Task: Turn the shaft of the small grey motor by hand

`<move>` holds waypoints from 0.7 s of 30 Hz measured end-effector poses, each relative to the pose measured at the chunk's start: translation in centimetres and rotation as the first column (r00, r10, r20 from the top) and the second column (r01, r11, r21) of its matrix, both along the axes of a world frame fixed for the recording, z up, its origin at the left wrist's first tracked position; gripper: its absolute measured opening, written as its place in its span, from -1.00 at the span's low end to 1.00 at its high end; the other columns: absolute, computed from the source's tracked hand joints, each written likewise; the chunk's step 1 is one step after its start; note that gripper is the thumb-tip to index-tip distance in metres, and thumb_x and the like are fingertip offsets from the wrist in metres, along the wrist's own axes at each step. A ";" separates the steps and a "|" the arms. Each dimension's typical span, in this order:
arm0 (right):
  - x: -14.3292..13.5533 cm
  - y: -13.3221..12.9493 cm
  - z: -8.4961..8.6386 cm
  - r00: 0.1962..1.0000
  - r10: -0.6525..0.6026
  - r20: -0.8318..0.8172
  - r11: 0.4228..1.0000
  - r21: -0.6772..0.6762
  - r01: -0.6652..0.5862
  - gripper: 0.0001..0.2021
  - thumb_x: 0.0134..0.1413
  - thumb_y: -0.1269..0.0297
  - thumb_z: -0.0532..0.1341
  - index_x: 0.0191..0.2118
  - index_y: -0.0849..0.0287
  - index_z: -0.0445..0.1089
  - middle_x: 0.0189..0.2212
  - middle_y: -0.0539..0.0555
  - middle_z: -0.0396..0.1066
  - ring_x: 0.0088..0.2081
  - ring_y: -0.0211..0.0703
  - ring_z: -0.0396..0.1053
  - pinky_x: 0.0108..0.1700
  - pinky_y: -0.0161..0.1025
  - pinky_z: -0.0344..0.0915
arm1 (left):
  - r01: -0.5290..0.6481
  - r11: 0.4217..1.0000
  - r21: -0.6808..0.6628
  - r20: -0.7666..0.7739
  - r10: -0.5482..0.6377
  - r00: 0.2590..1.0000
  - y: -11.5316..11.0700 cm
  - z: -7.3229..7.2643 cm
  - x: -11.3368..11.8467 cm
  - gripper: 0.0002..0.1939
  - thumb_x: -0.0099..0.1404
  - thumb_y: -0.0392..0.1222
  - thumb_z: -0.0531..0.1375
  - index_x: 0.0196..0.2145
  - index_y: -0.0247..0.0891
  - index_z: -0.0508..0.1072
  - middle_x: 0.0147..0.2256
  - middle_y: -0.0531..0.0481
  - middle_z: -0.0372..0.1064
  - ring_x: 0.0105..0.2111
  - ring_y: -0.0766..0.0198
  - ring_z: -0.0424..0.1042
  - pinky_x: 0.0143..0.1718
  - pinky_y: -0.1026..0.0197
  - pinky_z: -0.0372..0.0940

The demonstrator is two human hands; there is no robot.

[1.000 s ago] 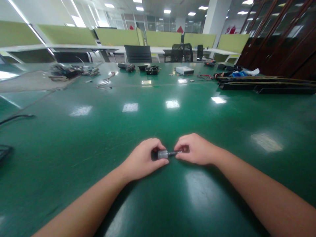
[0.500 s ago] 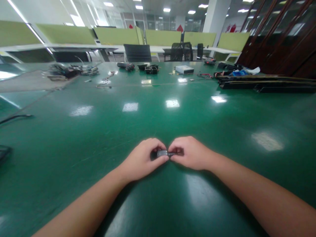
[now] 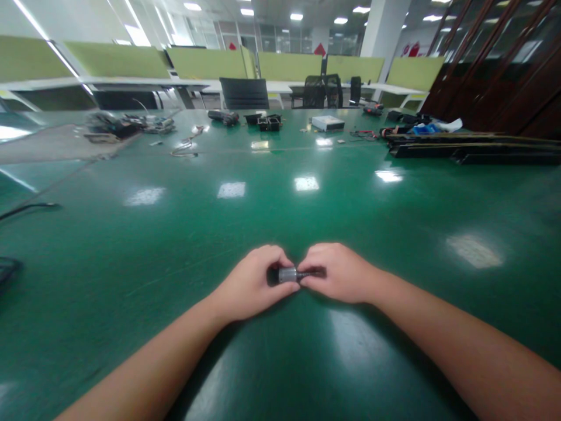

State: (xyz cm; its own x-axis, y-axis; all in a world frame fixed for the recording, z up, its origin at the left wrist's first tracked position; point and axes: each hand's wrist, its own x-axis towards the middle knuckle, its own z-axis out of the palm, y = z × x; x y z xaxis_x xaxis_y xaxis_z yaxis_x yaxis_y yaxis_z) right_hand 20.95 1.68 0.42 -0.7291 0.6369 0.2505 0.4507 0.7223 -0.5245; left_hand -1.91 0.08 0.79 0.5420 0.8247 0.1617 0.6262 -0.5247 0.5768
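On the green table, my left hand (image 3: 255, 286) curls round a short silver metal cylinder (image 3: 288, 275), with the thumb below it and the index finger above. The cylinder's left part looks dark and sits in the shade of the palm. From its right end a thin dark rod (image 3: 304, 274), possibly threaded, runs into my right hand (image 3: 339, 272). That hand is closed, its thumb and fingers pinching the rod. Whether rod and cylinder are one piece is too small to tell. The fingertips of both hands nearly meet.
Farther back on the table (image 3: 280, 222) lie a cable (image 3: 186, 149), black parts (image 3: 268, 123), a light box (image 3: 326, 123) and long dark strips (image 3: 473, 149). Mixed hardware (image 3: 131, 124) is heaped at the far left. A black cable (image 3: 28, 209) reaches in from the left edge.
My left thumb and index finger have parted slightly, and more of the silver cylinder shows. The right hand has barely moved and keeps its pinch.
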 end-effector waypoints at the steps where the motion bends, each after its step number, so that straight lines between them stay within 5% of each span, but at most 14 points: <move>1: 0.0 0.0 0.0 1.000 0.002 -0.004 1.000 0.008 -0.002 -0.88 0.14 0.35 0.28 -0.21 0.18 0.56 -0.35 0.04 0.49 -0.30 -0.22 0.37 -0.22 -0.30 0.23 | 0.002 1.000 0.001 -0.002 -0.002 1.000 0.0 0.0 0.0 -0.77 0.23 -0.03 0.29 -0.28 -0.21 0.42 -0.31 0.01 0.42 -0.29 0.18 0.39 -0.23 0.15 0.26; 21: 0.7 0.1 0.7 0.998 0.008 0.070 0.999 0.032 -0.010 -0.88 0.07 0.39 0.29 -0.25 0.18 0.56 -0.37 0.04 0.50 -0.31 -0.19 0.40 -0.21 -0.26 0.23 | 0.002 1.000 -0.004 -0.016 -0.002 1.000 -0.1 0.2 0.1 -0.75 0.24 0.00 0.30 -0.29 -0.21 0.41 -0.31 0.01 0.41 -0.29 0.18 0.39 -0.24 0.15 0.24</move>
State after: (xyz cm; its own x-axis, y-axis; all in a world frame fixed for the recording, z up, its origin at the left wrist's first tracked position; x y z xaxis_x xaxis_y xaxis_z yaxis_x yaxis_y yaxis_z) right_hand 21.62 1.82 1.07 -0.7514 0.6225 0.2191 0.4786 0.7426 -0.4684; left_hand -1.85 -0.05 1.02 0.5465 0.8240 0.1499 0.6340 -0.5239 0.5688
